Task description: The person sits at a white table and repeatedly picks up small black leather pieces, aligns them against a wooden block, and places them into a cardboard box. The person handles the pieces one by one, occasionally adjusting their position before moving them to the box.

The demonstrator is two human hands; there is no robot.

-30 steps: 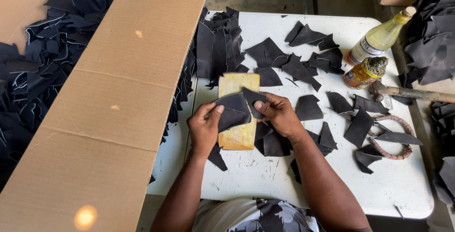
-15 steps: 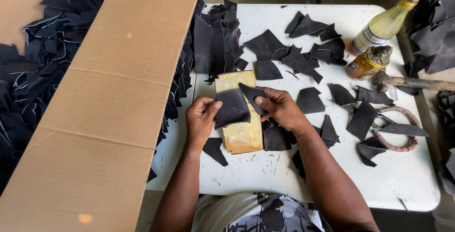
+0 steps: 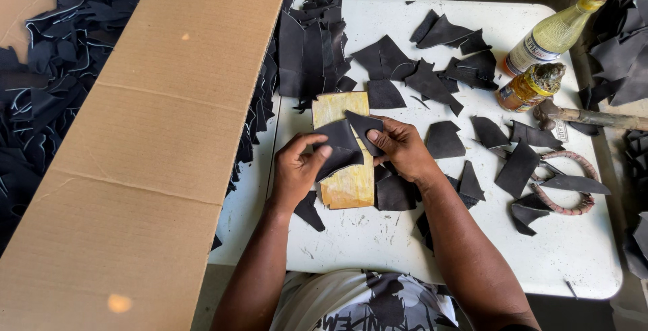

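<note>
My left hand (image 3: 297,167) pinches the left edge of a black leather piece (image 3: 339,146) lying over a yellowish wooden board (image 3: 347,181) on the white table (image 3: 378,236). My right hand (image 3: 402,147) grips a second, smaller black leather piece (image 3: 364,127) with the thumb on top, its edge overlapping the first piece. More black leather pieces (image 3: 395,192) lie under and beside my right wrist.
A large cardboard flap (image 3: 162,135) runs along the left, with heaped black scraps (image 3: 47,81) in the box beyond. A stack of black pieces (image 3: 307,47) sits at the table's back. Two bottles (image 3: 540,54), a hammer (image 3: 587,116) and scissors (image 3: 567,186) lie at right.
Both hands have stayed over the board; the two pieces have been shifted slightly, overlapping under my thumbs. The camera has dipped a little.
</note>
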